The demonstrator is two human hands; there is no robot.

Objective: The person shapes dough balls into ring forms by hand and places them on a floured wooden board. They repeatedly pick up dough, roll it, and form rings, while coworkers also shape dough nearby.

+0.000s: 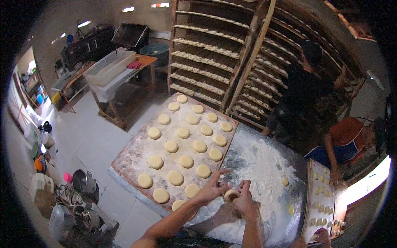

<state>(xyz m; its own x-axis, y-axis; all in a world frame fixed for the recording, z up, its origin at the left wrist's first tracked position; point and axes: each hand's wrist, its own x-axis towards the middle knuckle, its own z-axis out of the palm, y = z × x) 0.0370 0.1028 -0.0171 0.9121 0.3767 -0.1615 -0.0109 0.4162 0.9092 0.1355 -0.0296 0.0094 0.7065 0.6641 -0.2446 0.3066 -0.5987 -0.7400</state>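
Note:
Just over the floured metal table (264,165), my right hand (245,203) grips a pale dough ring (230,196), its fingers bent around the edge. On the other side of the ring is my left hand (211,191), fingers stretched and apart. Whether its thumb touches the dough is hard to make out. Beside my left hand lies a floured wooden board (138,155) bearing several flat round dough pieces (175,178) in rows. Two small dough pieces rest on the metal table to the right, one of them a yellowish lump (284,181).
Tall racks (206,53) with trays of dough rings stand at the back; a person in black (306,91) reaches into them. At right, a person in orange (347,140) leans over another dough board (316,206). Another hand (321,236) shows bottom right. Metal pots (84,182) sit at left.

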